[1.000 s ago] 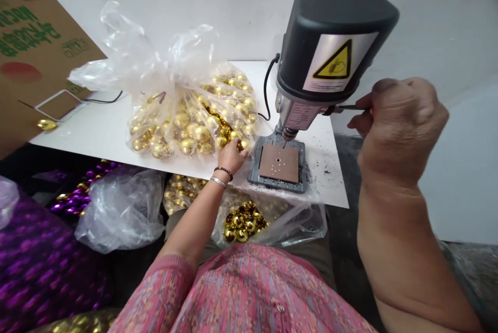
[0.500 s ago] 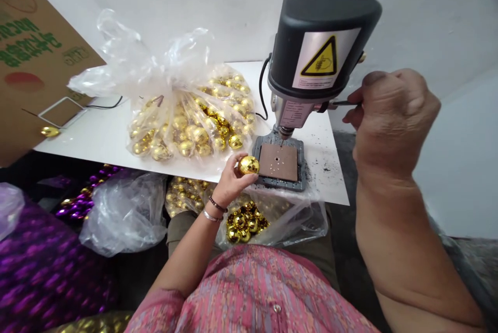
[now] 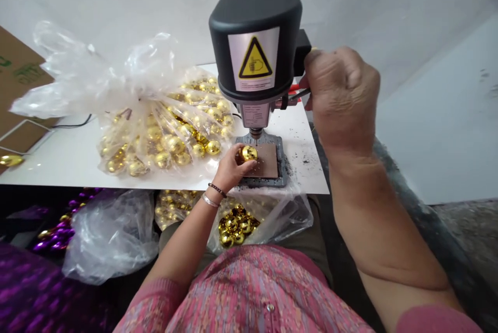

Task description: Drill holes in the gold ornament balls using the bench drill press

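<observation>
Between the thumb and fingers of my left hand (image 3: pixel 232 167) is a shiny gold ball (image 3: pixel 249 153) with a mirror-tile pattern. It sits over the left part of the brown board (image 3: pixel 268 162) on the drill press base (image 3: pixel 283 169), just under the chuck (image 3: pixel 256 133). My right hand (image 3: pixel 344 97) is closed around the feed lever (image 3: pixel 301 94) on the right side of the black drill press (image 3: pixel 254 16). The far end of that lever is hidden in my fist.
A tied clear bag of gold balls (image 3: pixel 163 136) lies on the white table (image 3: pixel 73 167), left of the press. An open bag (image 3: pixel 290 219) with gold balls rests on my lap. Farther left are a cardboard box (image 3: pixel 23 71), a crumpled clear bag (image 3: pixel 111 239) and purple balls (image 3: pixel 58 239).
My left hand has brought the gold ball from the board's left edge onto the board, toward the drill. My right hand still grips the lever. The view has swung right.
</observation>
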